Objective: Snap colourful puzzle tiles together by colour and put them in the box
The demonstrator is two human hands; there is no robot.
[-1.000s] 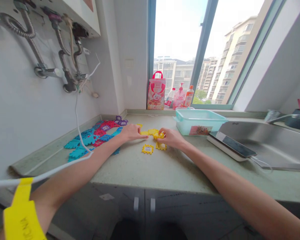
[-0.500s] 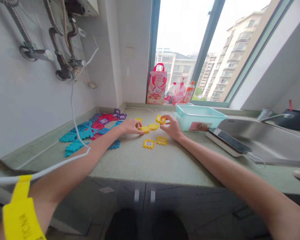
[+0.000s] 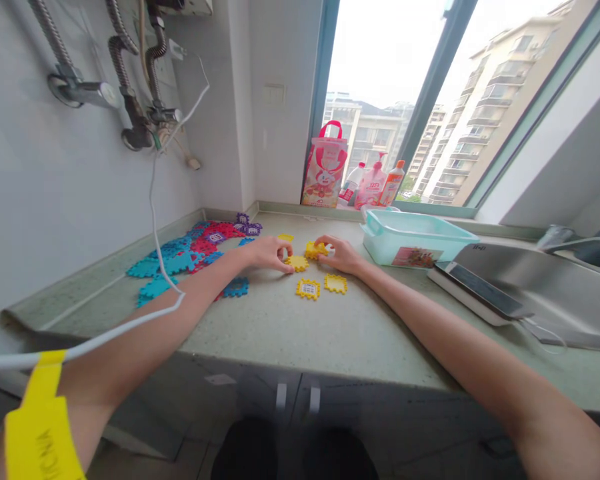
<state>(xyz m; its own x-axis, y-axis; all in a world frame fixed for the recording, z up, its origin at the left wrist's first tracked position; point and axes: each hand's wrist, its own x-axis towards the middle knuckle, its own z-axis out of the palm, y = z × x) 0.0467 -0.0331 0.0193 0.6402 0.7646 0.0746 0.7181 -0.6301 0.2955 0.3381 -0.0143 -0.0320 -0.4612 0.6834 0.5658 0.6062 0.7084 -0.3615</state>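
Observation:
My left hand (image 3: 271, 253) pinches the left edge of a yellow notched tile (image 3: 298, 264) on the counter. Between the thumb and fingers of my right hand (image 3: 344, 255) is another yellow tile (image 3: 315, 251), low beside the first; whether the two interlock I cannot tell. Nearer to me lie a yellow frame tile with a white patterned middle (image 3: 308, 289) and a plain yellow frame tile (image 3: 335, 284). One more yellow piece (image 3: 286, 237) shows behind my left hand. A blue tile (image 3: 236, 287) lies beside my left forearm.
Turquoise tiles (image 3: 157, 265), red tiles (image 3: 205, 245) and purple tiles (image 3: 253, 229) are heaped at the left. On the right stand a mint plastic basin (image 3: 420, 233), a phone-like device (image 3: 480, 290) and a steel sink (image 3: 575, 300). A white cable (image 3: 153, 200) crosses over my left forearm.
My right hand has lowered its yellow tile toward the counter, close against the tile at my left hand. The left hand keeps its place there. The whole view has shifted slightly.

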